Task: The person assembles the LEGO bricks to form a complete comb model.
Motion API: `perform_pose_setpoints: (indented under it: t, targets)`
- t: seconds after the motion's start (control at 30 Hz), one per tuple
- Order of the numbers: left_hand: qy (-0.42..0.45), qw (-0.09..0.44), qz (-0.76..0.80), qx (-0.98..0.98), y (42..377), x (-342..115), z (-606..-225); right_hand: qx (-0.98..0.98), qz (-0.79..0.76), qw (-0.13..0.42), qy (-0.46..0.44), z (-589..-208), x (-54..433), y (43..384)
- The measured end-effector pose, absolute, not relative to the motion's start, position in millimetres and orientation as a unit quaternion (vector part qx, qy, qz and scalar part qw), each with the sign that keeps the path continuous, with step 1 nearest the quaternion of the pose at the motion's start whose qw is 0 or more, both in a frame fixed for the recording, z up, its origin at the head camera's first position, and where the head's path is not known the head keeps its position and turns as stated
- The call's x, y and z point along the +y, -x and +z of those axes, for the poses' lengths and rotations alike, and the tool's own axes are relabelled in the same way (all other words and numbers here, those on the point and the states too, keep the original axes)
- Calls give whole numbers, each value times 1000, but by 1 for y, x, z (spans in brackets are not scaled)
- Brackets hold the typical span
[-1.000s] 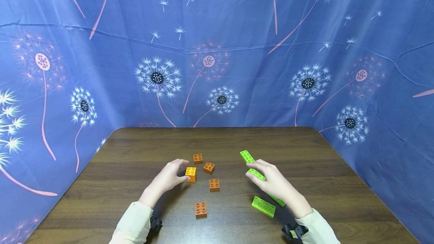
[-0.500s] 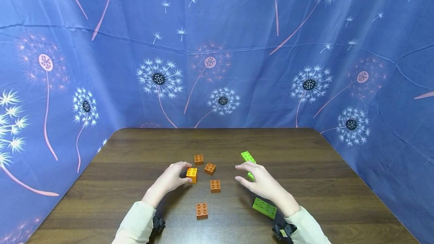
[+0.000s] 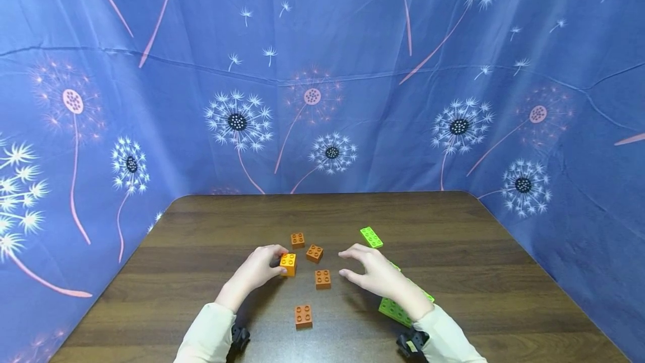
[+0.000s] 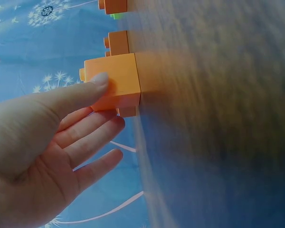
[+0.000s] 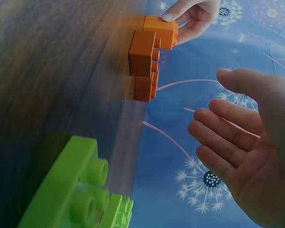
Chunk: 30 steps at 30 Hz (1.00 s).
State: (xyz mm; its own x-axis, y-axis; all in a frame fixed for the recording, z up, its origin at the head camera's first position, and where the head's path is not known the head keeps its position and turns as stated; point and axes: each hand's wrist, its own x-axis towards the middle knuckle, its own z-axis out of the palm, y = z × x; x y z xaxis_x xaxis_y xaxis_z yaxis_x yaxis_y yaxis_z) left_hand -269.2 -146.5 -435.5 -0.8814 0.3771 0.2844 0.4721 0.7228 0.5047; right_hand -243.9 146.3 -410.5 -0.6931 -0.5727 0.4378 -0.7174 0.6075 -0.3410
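Yellow-orange brick (image 3: pixel 289 264) — pinched in left grip (image 3: pixel 257 269); right grip (image 3: pixel 375 274) released, forearm (image 3: pixel 410 297) part-hiding green bricks (image 3: pixel 394 311) — palms (image 4: pixel 45 187) show only in wrist views.

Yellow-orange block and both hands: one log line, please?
left hand pinches yellow-orange block | right hand holds nothing | four darker orange blocks on table

Site: cloth-screened table station; whether home, lab or office cannot be told. Evidence: 1 wood-grain table (image 3: pixel 468 256); creased blue dandelion-print cloth (image 3: pixel 383 27) hangs behind it and along 2 sides.
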Motion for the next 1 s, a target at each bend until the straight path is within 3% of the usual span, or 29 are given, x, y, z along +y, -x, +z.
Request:
perform_pose_setpoints:
  t: [0.2, 0.53, 1.0]
  targets:
    - [228, 77, -315, -918, 267, -151, -437, -878, 246, 147, -383, -414, 138, 247]
    - [232, 21, -365, -901, 267, -156, -437, -890, 247, 90, -372, -415, 127, 250]
    - [243, 0, -373, -896, 259, -152, -430, -893, 251, 41, -370, -419, 113, 257]
